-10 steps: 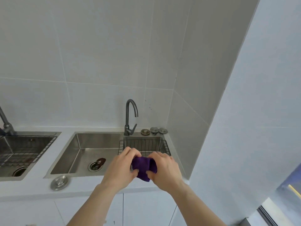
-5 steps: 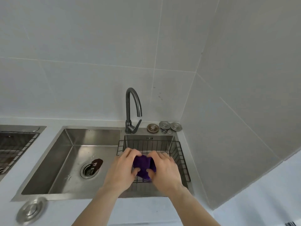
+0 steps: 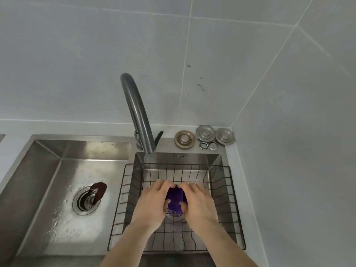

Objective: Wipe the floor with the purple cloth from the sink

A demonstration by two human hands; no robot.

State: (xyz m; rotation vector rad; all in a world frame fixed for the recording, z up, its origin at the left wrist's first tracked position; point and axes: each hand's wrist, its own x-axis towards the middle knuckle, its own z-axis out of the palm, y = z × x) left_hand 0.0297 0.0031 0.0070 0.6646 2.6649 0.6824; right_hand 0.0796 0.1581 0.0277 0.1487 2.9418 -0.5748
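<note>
Cloth (image 3: 175, 201), purple, bunched between both hands over the right basin of the sink (image 3: 81, 149). Left hand (image 3: 152, 204) closed on its left side, fingers (image 3: 161, 185) curled over the top edge, thumb pressed against the lower front. Right hand (image 3: 198, 203) closed on its right side, fingers likewise over the top, thumb (image 3: 182, 206) on the front face. Fingertips of the two hands nearly meet above the cloth. Only a narrow strip of cloth shows between them; rest hidden by the palms.

Hands sit inside the black wire rack (image 3: 234, 199) that fills the right basin. Drain of that basin partly visible just under the cloth. Cannot tell whether the cloth touches the rack.

Faucet (image 3: 137, 110) arches forward from the rear edge, spout ending above the rack's back rim. Left basin holds a drain (image 3: 84, 201) with a dark brown stopper (image 3: 98, 190) tilted against its rim; water droplets spread over the floor of this basin.

Rear right corner of the bench (image 3: 229, 149): three round metal caps (image 3: 205, 133) and two small rings (image 3: 208, 145), set close together. Tiled walls behind and to the right.
</note>
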